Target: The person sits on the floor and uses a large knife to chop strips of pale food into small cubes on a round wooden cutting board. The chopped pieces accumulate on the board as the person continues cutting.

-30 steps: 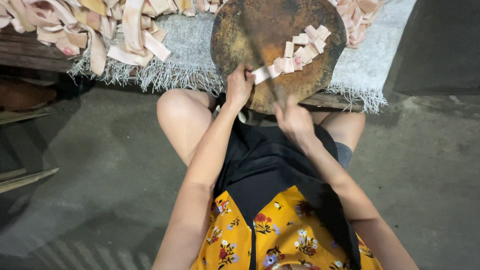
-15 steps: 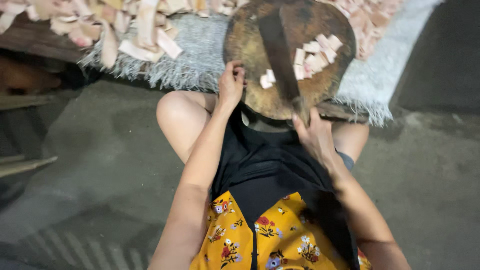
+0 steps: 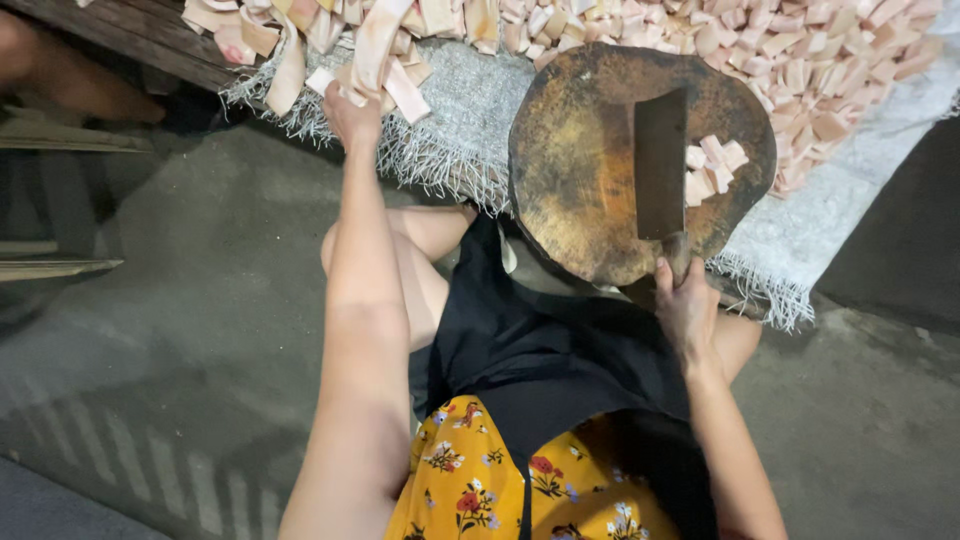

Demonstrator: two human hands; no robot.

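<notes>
A round, worn wooden chopping block lies in front of me on a grey fringed cloth. My right hand grips the handle of a cleaver, whose wide blade rests flat on the block. Several small pale cut pieces sit on the block just right of the blade. My left hand is stretched far out to the left and closes on a long pale strip in the pile of uncut strips.
A large heap of small cut pieces covers the cloth behind and right of the block. A dark wooden plank edge runs along the upper left. Bare concrete floor lies to the left, my knees and black apron below.
My left hand has left the block and reached out left to the strip pile. The cleaver has swung from slanted to lying flat, pushing the cut pieces to the right.
</notes>
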